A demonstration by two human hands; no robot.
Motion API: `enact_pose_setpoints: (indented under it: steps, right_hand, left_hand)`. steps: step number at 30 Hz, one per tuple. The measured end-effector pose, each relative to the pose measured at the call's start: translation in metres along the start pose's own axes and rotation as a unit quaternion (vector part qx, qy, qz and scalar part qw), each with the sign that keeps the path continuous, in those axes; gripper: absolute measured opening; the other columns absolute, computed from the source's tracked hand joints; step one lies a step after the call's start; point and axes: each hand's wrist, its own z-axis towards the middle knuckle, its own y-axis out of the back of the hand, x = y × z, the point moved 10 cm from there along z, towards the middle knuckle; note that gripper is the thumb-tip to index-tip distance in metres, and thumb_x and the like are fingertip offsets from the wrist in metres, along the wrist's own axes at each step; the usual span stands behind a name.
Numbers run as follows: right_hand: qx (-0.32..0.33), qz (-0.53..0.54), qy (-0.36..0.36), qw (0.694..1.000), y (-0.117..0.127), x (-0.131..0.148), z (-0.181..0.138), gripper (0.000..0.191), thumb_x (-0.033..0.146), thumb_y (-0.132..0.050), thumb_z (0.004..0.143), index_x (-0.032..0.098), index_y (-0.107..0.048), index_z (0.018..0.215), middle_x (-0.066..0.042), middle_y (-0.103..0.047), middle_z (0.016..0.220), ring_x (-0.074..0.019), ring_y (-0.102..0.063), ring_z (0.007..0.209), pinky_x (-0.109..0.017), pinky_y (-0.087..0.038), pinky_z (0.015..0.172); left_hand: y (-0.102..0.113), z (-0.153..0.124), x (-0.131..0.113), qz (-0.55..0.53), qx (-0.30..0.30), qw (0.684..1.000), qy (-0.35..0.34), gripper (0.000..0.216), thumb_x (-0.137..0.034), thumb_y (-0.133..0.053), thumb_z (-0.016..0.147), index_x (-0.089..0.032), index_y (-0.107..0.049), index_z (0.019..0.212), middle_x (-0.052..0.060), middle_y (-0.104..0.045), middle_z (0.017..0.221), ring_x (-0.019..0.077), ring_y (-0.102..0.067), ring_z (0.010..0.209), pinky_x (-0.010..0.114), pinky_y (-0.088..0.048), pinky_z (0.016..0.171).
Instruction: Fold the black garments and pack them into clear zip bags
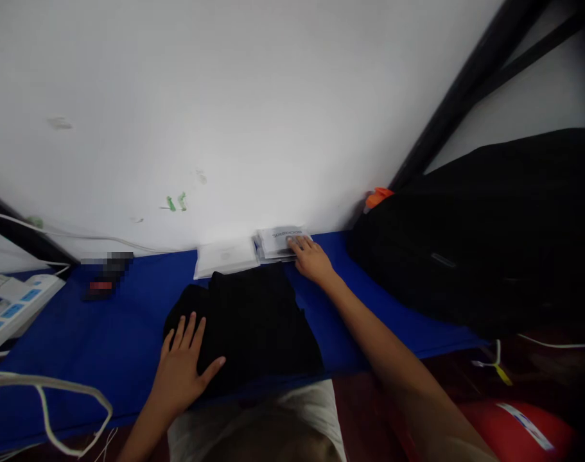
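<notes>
left hand (183, 362) lies flat on the folded cloth (258, 321); at one o'clock right hand (312, 258), flat too, touches a pack (279, 236).

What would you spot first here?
A black cloth lies in the middle of the blue cover, with the left hand flat on it. The right hand touches a white packet by the wall, and a big black bag fills the right side.

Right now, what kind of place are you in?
Probably a bedroom or dorm room: a blue bed-like surface runs along a white wall, a black metal frame like a bunk's slants up beside it, and folded black clothes and a big black bag lie on it.
</notes>
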Motion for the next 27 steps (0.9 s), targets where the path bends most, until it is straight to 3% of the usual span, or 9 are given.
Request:
enact_pose_setpoints:
  steps: [4,9,12,15,17,19,21,24,27]
  right_hand:
    - [0.005,-0.017,-0.014,1.000,-0.008,-0.010,0.034,0.052,0.010,-0.048,0.084,0.011,-0.049,0.136,-0.019,-0.055,0.137,-0.0310,-0.052,0.121,-0.041,-0.041,0.097]
    - [-0.026,-0.024,-0.009,0.999,0.021,0.002,0.032,0.045,0.010,-0.047,0.086,0.010,-0.054,0.131,-0.019,-0.059,0.131,-0.0317,-0.052,0.115,-0.040,-0.041,0.091]
    - [-0.070,-0.018,0.026,0.997,0.048,0.039,0.006,0.050,0.011,-0.044,0.090,0.014,-0.046,0.140,-0.015,-0.053,0.141,-0.0306,-0.046,0.123,-0.040,-0.037,0.093]
    - [-0.145,0.001,0.111,0.983,0.070,0.099,-0.038,0.049,0.011,-0.045,0.091,0.016,-0.047,0.140,-0.014,-0.057,0.137,-0.0305,-0.049,0.118,-0.041,-0.039,0.089]
    - [-0.115,0.020,0.164,0.979,0.062,0.131,-0.065,0.045,0.012,-0.046,0.091,0.014,-0.050,0.136,-0.015,-0.059,0.133,-0.0292,-0.053,0.113,-0.039,-0.042,0.086]
    - [-0.055,0.052,0.217,0.973,0.047,0.149,-0.089,0.047,0.013,-0.051,0.088,0.011,-0.050,0.135,-0.017,-0.059,0.132,-0.0288,-0.054,0.113,-0.039,-0.044,0.088]
    - [-0.012,0.091,0.242,0.966,0.035,0.147,-0.107,0.056,0.015,-0.056,0.083,0.010,-0.047,0.137,-0.019,-0.055,0.135,-0.0297,-0.051,0.120,-0.042,-0.043,0.096]
    - [-0.011,0.128,0.223,0.966,0.029,0.117,-0.120,0.063,0.014,-0.060,0.077,0.009,-0.044,0.139,-0.021,-0.052,0.137,-0.0316,-0.047,0.126,-0.048,-0.041,0.102]
    - [-0.058,0.128,0.206,0.968,0.033,0.094,-0.126,0.042,0.011,-0.056,0.082,0.010,-0.056,0.125,-0.018,-0.063,0.119,-0.0292,-0.058,0.108,-0.046,-0.049,0.090]
  left_hand:
    - [-0.001,-0.003,0.001,0.000,-0.015,1.000,-0.006,0.082,-0.068,-0.046,0.086,-0.014,-0.038,0.148,0.016,-0.031,0.156,0.0360,-0.029,0.144,0.053,-0.031,0.110]
    - [0.002,0.001,0.006,-0.053,-0.010,0.998,0.014,0.079,-0.067,-0.052,0.084,-0.018,-0.041,0.145,0.016,-0.038,0.152,0.0363,-0.034,0.141,0.055,-0.032,0.109]
    - [0.028,0.014,0.004,-0.105,-0.058,0.991,0.065,0.074,-0.063,-0.054,0.086,-0.018,-0.040,0.143,0.020,-0.046,0.146,0.0371,-0.044,0.133,0.060,-0.036,0.104]
    - [0.076,0.025,-0.018,-0.149,-0.189,0.969,0.056,0.075,-0.055,-0.062,0.085,-0.018,-0.035,0.144,0.021,-0.041,0.147,0.0366,-0.043,0.133,0.058,-0.037,0.104]
    - [0.098,0.028,-0.043,-0.151,-0.245,0.958,-0.007,0.065,-0.045,-0.066,0.085,-0.019,-0.040,0.140,0.020,-0.044,0.144,0.0355,-0.044,0.131,0.055,-0.036,0.105]
    - [0.098,0.032,-0.068,-0.147,-0.221,0.960,-0.084,0.051,-0.036,-0.067,0.086,-0.020,-0.049,0.131,0.018,-0.049,0.139,0.0345,-0.047,0.127,0.053,-0.038,0.104]
    - [0.083,0.034,-0.082,-0.156,-0.158,0.966,-0.133,0.043,-0.034,-0.068,0.085,-0.020,-0.054,0.123,0.017,-0.052,0.135,0.0339,-0.049,0.123,0.052,-0.041,0.101]
    - [0.066,0.036,-0.083,-0.180,-0.111,0.967,-0.144,0.041,-0.035,-0.069,0.084,-0.018,-0.055,0.119,0.016,-0.055,0.129,0.0327,-0.051,0.119,0.053,-0.043,0.099]
    - [0.064,0.042,-0.085,-0.190,-0.111,0.965,-0.141,0.038,-0.032,-0.068,0.085,-0.017,-0.056,0.116,0.015,-0.058,0.123,0.0318,-0.053,0.115,0.055,-0.043,0.098]
